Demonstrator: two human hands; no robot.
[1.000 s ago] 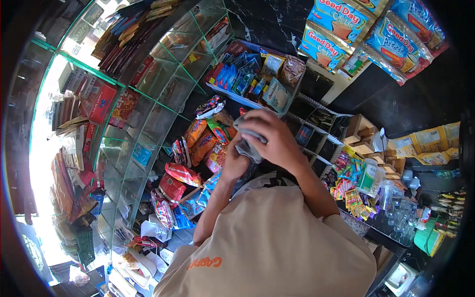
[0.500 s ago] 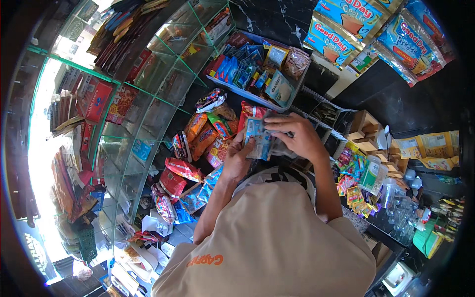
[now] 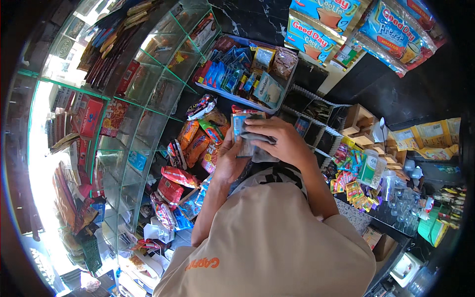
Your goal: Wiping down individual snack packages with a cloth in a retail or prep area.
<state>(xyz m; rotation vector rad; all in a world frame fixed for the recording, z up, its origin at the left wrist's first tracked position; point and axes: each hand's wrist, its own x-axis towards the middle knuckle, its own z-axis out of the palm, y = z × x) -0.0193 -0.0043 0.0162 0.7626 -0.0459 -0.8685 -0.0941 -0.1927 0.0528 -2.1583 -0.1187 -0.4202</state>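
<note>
In front of my chest, my left hand [image 3: 229,161] is closed on a flat blue packet [image 3: 239,123], thumb on its near face. My right hand [image 3: 283,141] lies across it from the right, its fingers closed over a dark grey, cloth-like piece [image 3: 263,156]. That piece covers the packet's right part and hangs below it; whether it is cloth or thin plastic I cannot make out. Just beyond the packet a bit of red packaging [image 3: 240,108] shows. Left of my left hand is a heap of snack and drink packs [image 3: 198,147] in orange, red and green.
A plastic tray [image 3: 237,100] full of sachets stands ahead. Glass shelving [image 3: 129,141] with boxes and packs runs along the left. Black compartments [image 3: 319,121] and wooden holders [image 3: 358,121] lie to the right, with sweets [image 3: 352,195] nearby. Large drink packs [image 3: 314,37] hang at upper right.
Both hands and the blue packet have shifted slightly left and nearer in the picture. My right hand has moved further over the packet, and the grey piece now covers more of it.
</note>
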